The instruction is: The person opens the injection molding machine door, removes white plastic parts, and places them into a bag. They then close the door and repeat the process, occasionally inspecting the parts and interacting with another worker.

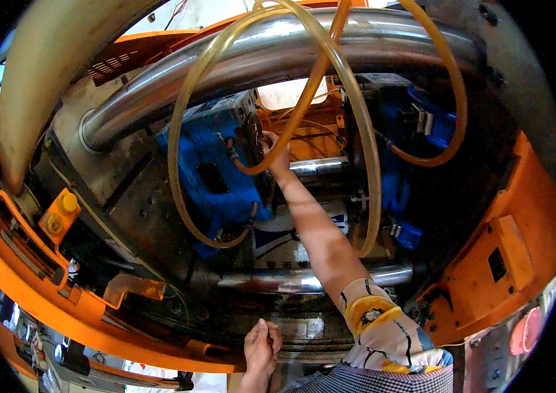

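My right arm reaches far into a large machine. My right hand (278, 157) is at the inner face of a blue metal mould block (193, 154), its fingers bent against the edge; what they pinch, if anything, is hidden. An amber hose (301, 118) crosses in front of that hand and joins the block's side. Low in front of me, my left hand (261, 347) is held up near the machine's front edge, with its fingers curled together; I cannot make out anything in them. A second blue mould block (392, 164) stands opposite, to the right.
Thick steel tie bars run across above (258, 56) and below (278, 281) my right arm. Looped clear hoses (174, 141) hang around it. Orange machine guards (127, 344) curve along the front. A yellow button (67, 202) sits at left, a pink basin (525, 331) at far right.
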{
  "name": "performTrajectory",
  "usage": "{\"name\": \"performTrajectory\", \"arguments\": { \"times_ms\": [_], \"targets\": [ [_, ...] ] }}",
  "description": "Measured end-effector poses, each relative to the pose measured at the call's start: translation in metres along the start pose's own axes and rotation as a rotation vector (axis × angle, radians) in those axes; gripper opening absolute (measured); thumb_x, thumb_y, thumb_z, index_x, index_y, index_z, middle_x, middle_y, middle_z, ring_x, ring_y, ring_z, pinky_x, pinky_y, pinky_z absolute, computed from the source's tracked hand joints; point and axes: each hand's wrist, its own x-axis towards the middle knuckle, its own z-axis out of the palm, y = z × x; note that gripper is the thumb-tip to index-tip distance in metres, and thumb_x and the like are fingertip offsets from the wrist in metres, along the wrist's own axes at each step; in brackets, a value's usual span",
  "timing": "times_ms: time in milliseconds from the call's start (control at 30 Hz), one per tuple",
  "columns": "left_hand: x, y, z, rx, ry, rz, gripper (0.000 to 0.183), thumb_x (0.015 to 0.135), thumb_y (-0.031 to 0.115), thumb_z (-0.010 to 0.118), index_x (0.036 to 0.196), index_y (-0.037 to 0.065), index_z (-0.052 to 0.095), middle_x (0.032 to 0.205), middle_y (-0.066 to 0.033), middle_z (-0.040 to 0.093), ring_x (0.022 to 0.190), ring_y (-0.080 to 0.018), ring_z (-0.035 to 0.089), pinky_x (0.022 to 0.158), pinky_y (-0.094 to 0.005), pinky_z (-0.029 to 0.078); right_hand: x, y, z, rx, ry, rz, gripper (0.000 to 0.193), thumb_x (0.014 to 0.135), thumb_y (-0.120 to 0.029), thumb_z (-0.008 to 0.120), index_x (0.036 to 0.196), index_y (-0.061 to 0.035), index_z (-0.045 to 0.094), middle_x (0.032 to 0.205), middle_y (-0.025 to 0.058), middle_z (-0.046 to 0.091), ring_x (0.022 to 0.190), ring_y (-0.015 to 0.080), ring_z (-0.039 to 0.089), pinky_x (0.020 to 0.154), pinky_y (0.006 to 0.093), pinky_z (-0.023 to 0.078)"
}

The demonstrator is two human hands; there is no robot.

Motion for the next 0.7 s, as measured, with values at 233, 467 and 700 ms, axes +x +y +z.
{"name": "performTrajectory", "arguments": {
  "times_ms": [233, 467, 700],
  "targets": [
    [0.001, -0.004, -0.010, 0.023, -0.011, 0.008, 0.034, 0.095, 0.032, 0.040, 0.081, 0.002, 0.049, 0.054, -0.0027, 0.042, 0.042, -0.0095, 0.036, 0.036, -0.0229, 0.024, 0.002, 0.000, -0.004, -0.051, -0.041, -0.178, 0.032, 0.072, 0.002, 0.057, 0.104, 0.0014, 0.060, 0.078, 0.0233, 0.060, 0.073, 0.0373, 0.059, 0.069, 0.0422, 0.048],
    [0.000, -0.001, -0.012, 0.016, 0.015, -0.025, 0.035, 0.095, 0.033, 0.040, 0.081, 0.003, 0.049, 0.052, -0.0023, 0.042, 0.040, -0.0094, 0.035, 0.034, -0.0231, 0.024, -0.001, 0.002, -0.003, -0.238, -0.118, -0.200, 0.047, 0.070, 0.003, 0.055, 0.117, 0.0021, 0.052, 0.074, 0.0238, 0.059, 0.069, 0.0362, 0.059, 0.066, 0.0434, 0.047],
    [-0.005, 0.004, -0.013, 0.030, 0.046, -0.038, 0.033, 0.096, 0.030, 0.039, 0.083, 0.002, 0.050, 0.052, -0.0031, 0.042, 0.040, -0.0099, 0.035, 0.035, -0.0229, 0.025, -0.019, -0.024, 0.002, -0.335, -0.082, 0.026, 0.056, 0.072, 0.003, 0.056, 0.126, 0.0046, 0.042, 0.075, 0.0234, 0.060, 0.071, 0.0370, 0.061, 0.064, 0.0438, 0.048]
  ]
}}
